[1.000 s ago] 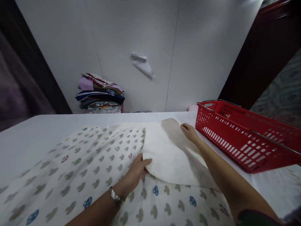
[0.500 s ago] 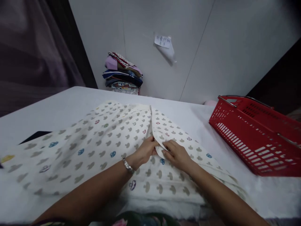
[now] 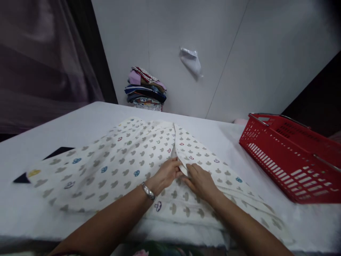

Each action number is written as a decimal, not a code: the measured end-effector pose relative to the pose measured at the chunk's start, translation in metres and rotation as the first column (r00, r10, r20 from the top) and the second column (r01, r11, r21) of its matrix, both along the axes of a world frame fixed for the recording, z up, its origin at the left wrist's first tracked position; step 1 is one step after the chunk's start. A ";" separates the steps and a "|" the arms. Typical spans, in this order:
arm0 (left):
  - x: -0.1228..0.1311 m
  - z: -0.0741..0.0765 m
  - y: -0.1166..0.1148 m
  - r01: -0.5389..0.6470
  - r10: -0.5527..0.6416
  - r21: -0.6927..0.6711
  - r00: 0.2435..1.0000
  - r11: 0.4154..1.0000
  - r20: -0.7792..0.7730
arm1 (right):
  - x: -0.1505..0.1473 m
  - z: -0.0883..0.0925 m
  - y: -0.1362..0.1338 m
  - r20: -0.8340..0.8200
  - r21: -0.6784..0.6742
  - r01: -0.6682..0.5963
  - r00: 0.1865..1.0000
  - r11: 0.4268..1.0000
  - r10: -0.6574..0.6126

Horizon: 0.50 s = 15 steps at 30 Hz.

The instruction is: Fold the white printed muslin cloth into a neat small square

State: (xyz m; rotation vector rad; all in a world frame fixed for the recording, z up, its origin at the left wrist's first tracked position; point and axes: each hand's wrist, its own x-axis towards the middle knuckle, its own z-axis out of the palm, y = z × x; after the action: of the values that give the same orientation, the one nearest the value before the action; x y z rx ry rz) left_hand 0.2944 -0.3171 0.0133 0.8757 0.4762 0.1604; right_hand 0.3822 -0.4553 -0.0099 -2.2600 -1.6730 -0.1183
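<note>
A white garment [image 3: 128, 156] printed with grey and coloured mushrooms lies spread over the white table. Near its middle, an edge runs away from me as an overlapping opening. My left hand [image 3: 167, 172], with a silver watch or bracelet at the wrist, pinches the fabric on the left side of that edge. My right hand [image 3: 199, 179] grips the folded edge from the right, its fingers close to those of my left hand. Parts of the fingertips are hidden in the cloth.
At right on the table [image 3: 215, 137] stands a red plastic basket [image 3: 282, 160] with metal handles. Folded clothes [image 3: 146, 89] are stacked by the wall. A dark flat item [image 3: 57, 152] shows partly under the garment at left. A plastic sleeve [image 3: 192, 63] hangs on the wall.
The view has shifted, so the table and garment appear slightly lower and further right. Both hands stay at the fabric edge, with slightly changed finger positions. More of the dark item shows.
</note>
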 end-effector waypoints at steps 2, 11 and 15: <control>-0.003 0.008 -0.001 0.003 -0.002 -0.006 0.999 1.000 0.037 | 0.004 -0.002 0.001 -0.016 0.031 0.021 1.000 0.999 -0.021; 0.014 -0.008 0.026 -0.018 0.050 0.441 0.997 0.897 -0.062 | 0.056 0.061 -0.045 -0.825 0.343 0.461 0.564 0.819 0.028; 0.034 -0.029 0.057 -0.132 0.182 0.841 0.983 0.525 0.040 | 0.062 0.093 -0.079 -0.900 0.341 0.624 0.433 0.703 0.053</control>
State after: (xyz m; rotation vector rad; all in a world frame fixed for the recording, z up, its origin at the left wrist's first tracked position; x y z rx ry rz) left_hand 0.3282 -0.2598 -0.0160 1.8154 0.5273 0.5774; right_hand 0.4445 -0.5346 0.0830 -1.5445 -0.4795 0.3034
